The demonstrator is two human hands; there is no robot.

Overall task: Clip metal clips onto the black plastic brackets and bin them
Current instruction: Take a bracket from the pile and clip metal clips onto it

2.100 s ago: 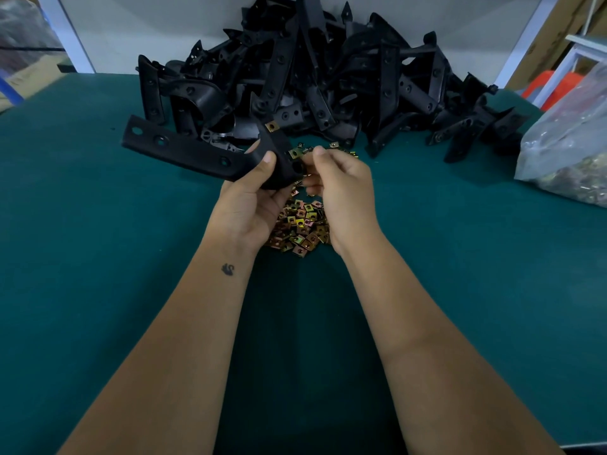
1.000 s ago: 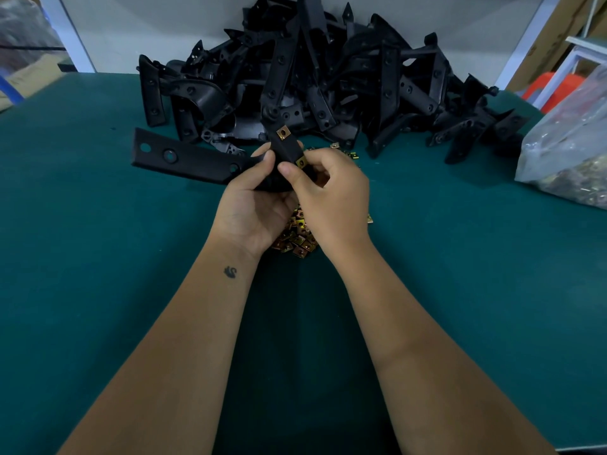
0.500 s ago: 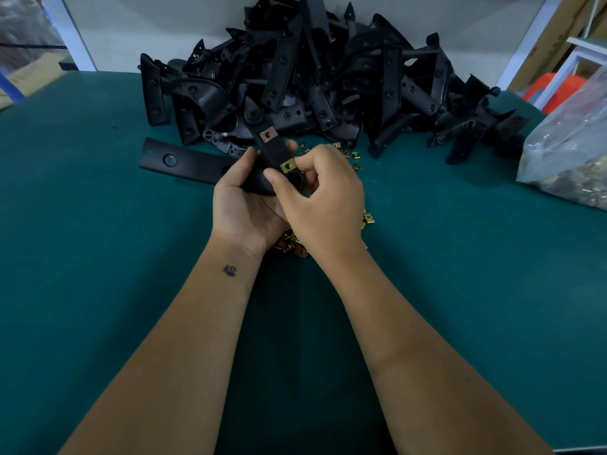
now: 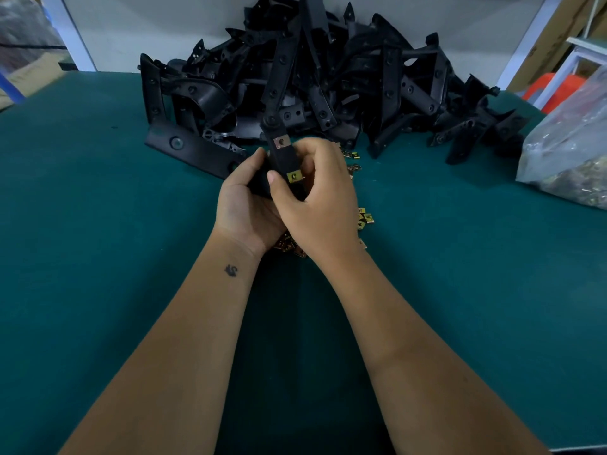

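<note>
My left hand (image 4: pixel 244 205) grips a black plastic bracket (image 4: pixel 193 151) from below; its long arm sticks out to the left and its short arm points up between my hands. A copper-coloured metal clip (image 4: pixel 281 141) sits at the tip of the short arm. My right hand (image 4: pixel 320 205) curls round the short arm, its thumb pressing beside a yellow metal clip (image 4: pixel 294 176) seated lower on that arm. A heap of loose metal clips (image 4: pixel 364 220) lies on the table under my hands, mostly hidden by them.
A big pile of black brackets (image 4: pixel 328 80) fills the back of the green table (image 4: pixel 98 257). A clear plastic bag of clips (image 4: pixel 571 149) lies at the right edge. A white wall stands behind the pile.
The bracket was turned so its short arm points up. My right hand brought a yellow clip onto that arm and closed round it, and both hands sank a little toward the table.
</note>
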